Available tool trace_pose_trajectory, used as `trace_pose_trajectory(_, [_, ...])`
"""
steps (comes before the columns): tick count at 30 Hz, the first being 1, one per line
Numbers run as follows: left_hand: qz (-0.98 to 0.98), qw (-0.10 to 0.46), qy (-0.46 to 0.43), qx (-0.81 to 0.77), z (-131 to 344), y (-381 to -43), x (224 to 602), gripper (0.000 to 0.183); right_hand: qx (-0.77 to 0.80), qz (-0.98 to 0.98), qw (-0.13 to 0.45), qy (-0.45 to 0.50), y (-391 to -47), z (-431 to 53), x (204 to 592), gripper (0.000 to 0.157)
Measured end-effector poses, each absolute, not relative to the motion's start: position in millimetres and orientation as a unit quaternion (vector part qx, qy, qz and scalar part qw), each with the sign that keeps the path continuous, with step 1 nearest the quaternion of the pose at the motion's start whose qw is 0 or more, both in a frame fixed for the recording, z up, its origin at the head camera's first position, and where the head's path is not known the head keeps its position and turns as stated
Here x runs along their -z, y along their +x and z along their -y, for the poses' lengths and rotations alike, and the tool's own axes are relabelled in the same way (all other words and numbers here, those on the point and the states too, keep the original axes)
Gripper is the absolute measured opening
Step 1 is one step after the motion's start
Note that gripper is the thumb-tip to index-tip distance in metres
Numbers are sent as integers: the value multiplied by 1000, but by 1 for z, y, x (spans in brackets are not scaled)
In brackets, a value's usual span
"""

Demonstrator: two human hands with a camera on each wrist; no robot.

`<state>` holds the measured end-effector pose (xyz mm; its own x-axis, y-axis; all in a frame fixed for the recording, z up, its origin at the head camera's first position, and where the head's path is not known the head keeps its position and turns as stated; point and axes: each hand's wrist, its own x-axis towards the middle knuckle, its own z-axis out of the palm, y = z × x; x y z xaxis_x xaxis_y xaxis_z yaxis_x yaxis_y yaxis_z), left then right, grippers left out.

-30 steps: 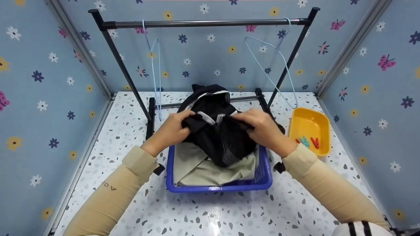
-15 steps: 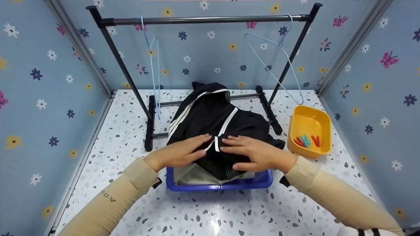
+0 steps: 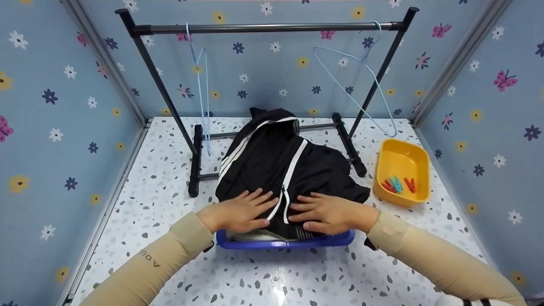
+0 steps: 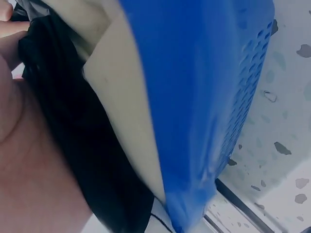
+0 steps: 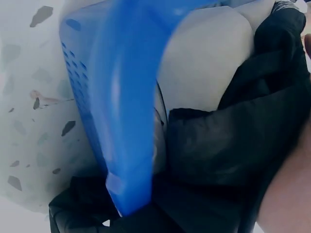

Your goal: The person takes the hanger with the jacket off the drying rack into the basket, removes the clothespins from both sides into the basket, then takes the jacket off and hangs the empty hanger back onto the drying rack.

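Note:
A black zip jacket (image 3: 263, 157) with white zip edges and white sleeve stripes lies spread over a blue plastic basket (image 3: 285, 245). My left hand (image 3: 240, 211) rests flat on the jacket's lower left front, fingers spread. On the other side of the zip, my right hand (image 3: 329, 213) lies with straight fingers on the lower right front. Beneath the jacket, a beige cloth (image 4: 119, 92) shows inside the basket in both wrist views. The jacket hides most of the basket's contents.
Behind the basket stands a black clothes rack (image 3: 272, 28). Two light blue wire hangers, a left hanger (image 3: 199, 85) and a right hanger (image 3: 340, 85), hang from its bar. A yellow tray (image 3: 403, 159) at the right holds several red and teal clothespins (image 3: 395, 184).
Both hands have let go of the jacket's gathered front edges and flattened onto it. The jacket front now lies spread toward me, covering most of the beige cloth.

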<state>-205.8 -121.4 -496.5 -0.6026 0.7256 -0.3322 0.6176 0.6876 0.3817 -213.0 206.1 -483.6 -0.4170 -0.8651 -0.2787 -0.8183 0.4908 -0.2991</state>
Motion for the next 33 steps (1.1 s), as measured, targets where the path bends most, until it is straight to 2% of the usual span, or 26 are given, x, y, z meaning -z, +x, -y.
trace_pose_trajectory(8, [-889, 279, 356, -67, 109, -205, 503, 65, 11, -834, 275, -478, -217, -202, 495, 50])
trace_pose_trajectory(14, [-886, 307, 342, -52, 103, -206, 504, 64, -19, -827, 294, -478, -221, -197, 501, 51])
trace_pose_trajectory(20, [-888, 303, 343, -52, 103, -204, 503, 65, 33, -829, 302, -470, -223, -199, 493, 47])
trace_pose_trajectory(23, [-888, 300, 343, -60, 104, -203, 504, 64, 102, -831, 276, -472, -228, -204, 484, 45])
trace_pose_trajectory(27, [-888, 296, 345, -69, 106, -203, 504, 65, 197, -845, 193, -458, -238, -216, 469, 41])
trace_pose_trajectory(30, [-889, 294, 343, -73, 107, -203, 504, 65, 261, -871, 115, -399, -246, -230, 462, 41])
trace_pose_trajectory(33, [-890, 294, 340, -77, 109, -204, 504, 65, 325, -896, 53, -299, -257, -246, 462, 43])
